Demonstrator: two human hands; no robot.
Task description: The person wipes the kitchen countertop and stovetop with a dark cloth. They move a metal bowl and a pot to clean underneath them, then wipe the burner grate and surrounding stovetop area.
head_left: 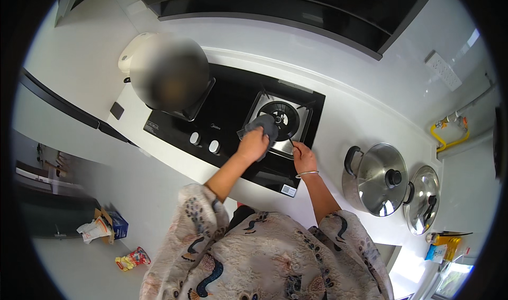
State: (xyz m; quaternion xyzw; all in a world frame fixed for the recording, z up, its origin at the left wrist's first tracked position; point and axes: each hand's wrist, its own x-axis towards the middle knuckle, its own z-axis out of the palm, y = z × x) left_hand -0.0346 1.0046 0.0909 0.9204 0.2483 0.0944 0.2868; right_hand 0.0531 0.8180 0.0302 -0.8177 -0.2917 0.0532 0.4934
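My left hand [253,145] is closed on a dark grey cloth [264,124], which is pressed on the near left part of the right gas burner [286,121]. Beside it, the fingers of my right hand [304,160] pinch the near end of a thin black bar [291,141], which looks like a prong of the pan support. A square steel tray [256,105] surrounds the burner. Both are set in a black glass cooktop [227,107] with two white knobs [214,146] at its near edge. The cloth hides part of the burner.
A large dark wok [174,83], partly blurred, covers the left burner, with a white appliance [129,56] behind it. Right of the cooktop stand a lidded steel pot [375,181] and a glass lid [422,202]. A dark range hood [275,14] hangs above.
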